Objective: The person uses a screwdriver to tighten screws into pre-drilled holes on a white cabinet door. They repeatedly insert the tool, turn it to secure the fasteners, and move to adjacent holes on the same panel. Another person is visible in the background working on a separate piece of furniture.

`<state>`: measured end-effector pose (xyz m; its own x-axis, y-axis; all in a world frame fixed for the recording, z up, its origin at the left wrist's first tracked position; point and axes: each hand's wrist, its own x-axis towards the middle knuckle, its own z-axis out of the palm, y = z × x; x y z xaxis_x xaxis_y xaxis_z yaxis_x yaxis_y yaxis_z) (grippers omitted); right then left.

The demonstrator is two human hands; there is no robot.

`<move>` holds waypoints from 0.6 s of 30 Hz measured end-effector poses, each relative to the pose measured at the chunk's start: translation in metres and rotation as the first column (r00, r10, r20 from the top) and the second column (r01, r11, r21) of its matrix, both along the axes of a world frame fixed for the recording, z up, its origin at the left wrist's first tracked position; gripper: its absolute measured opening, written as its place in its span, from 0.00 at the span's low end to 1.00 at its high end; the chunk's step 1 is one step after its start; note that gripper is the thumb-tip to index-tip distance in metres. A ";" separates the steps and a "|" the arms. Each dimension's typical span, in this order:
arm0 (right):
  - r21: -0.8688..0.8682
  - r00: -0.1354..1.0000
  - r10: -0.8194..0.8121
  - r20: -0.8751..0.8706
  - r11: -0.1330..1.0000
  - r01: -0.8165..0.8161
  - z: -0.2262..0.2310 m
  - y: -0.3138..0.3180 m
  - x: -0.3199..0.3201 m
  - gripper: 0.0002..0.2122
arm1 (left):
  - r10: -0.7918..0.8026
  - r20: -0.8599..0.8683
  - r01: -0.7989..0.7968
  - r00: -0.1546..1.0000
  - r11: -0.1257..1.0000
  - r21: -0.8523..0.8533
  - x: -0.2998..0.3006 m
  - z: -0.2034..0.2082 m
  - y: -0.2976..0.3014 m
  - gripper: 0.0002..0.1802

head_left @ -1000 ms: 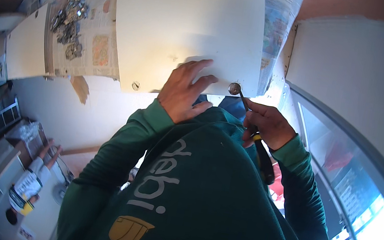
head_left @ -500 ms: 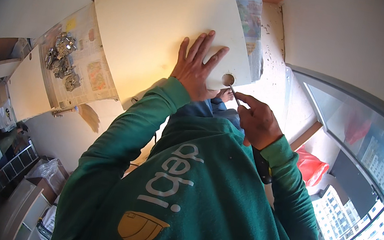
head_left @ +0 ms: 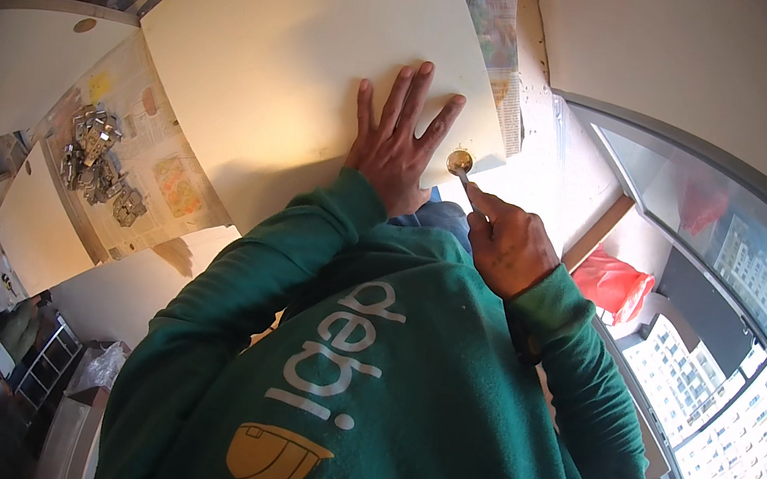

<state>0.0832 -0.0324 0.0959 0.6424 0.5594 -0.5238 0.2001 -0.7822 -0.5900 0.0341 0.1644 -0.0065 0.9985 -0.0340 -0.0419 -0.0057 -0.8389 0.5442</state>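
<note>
I watch the right hand point(head_left: 511, 247) grasping a metal tool point(head_left: 464, 179) at a round hole point(head_left: 459, 159) above centre; the left hand point(head_left: 397, 158) (grip released, fingers spread) lies on the white panel point(head_left: 298, 53), upper centre.

right hand point(head_left: 510, 248) seemingly hides much of the tool point(head_left: 463, 179)

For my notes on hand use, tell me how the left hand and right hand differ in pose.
The left hand rests open on the pale board, fingers spread; the right hand is curled around a tool. The left hand holds nothing, while the right hand aims the tool at the round hole. Both come out of green sleeves.
</note>
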 end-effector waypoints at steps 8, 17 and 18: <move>-0.277 0.976 0.192 -0.100 0.937 -0.213 0.000 0.018 0.018 0.19 | -0.051 0.019 0.051 0.999 0.999 -0.004 0.000 -0.007 -0.002 0.70; -0.338 0.949 0.231 -0.214 0.894 -0.294 0.025 0.032 0.034 0.22 | -0.063 -0.008 0.062 0.998 0.996 -0.066 0.001 0.000 0.002 0.68; -0.288 0.956 0.230 -0.181 0.917 -0.275 0.022 0.028 0.031 0.22 | -0.064 -0.014 0.063 0.998 0.995 -0.078 0.000 0.000 0.003 0.68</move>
<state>0.1141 -0.0046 0.1179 0.4082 0.4911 -0.7695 0.3481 -0.8630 -0.3661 0.0341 0.1670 -0.0061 0.9935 -0.1012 -0.0528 -0.0485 -0.7927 0.6076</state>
